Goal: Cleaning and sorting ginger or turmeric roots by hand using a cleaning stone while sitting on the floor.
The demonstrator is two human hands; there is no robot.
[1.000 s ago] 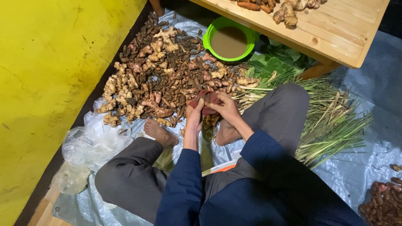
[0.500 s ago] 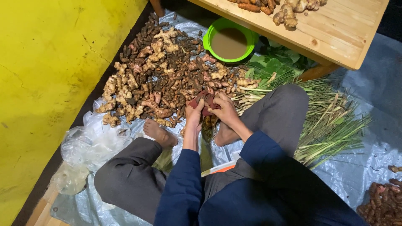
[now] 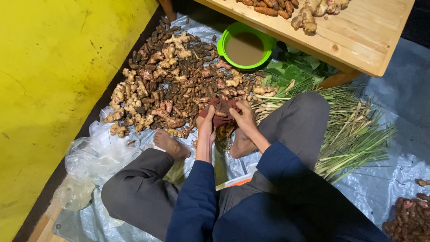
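While the person sat cross-legged on the tarp (image 3: 380,188), both hands gripped a dark red cloth (image 3: 220,112) at mid-frame.
The left hand (image 3: 206,126) clamped the cloth's left end and the right hand (image 3: 244,117) its right, so its long axis ran left to right between them, just below the root pile (image 3: 174,85). Upper centre, a green bowl (image 3: 224,40) held murky brown liquid; farther right lay green stalks (image 3: 354,130).

We count one green bowl (image 3: 245,45) and one wooden table (image 3: 354,33). We see two root heaps (image 3: 179,85) (image 3: 410,219) and one bundle of stalks (image 3: 354,130).
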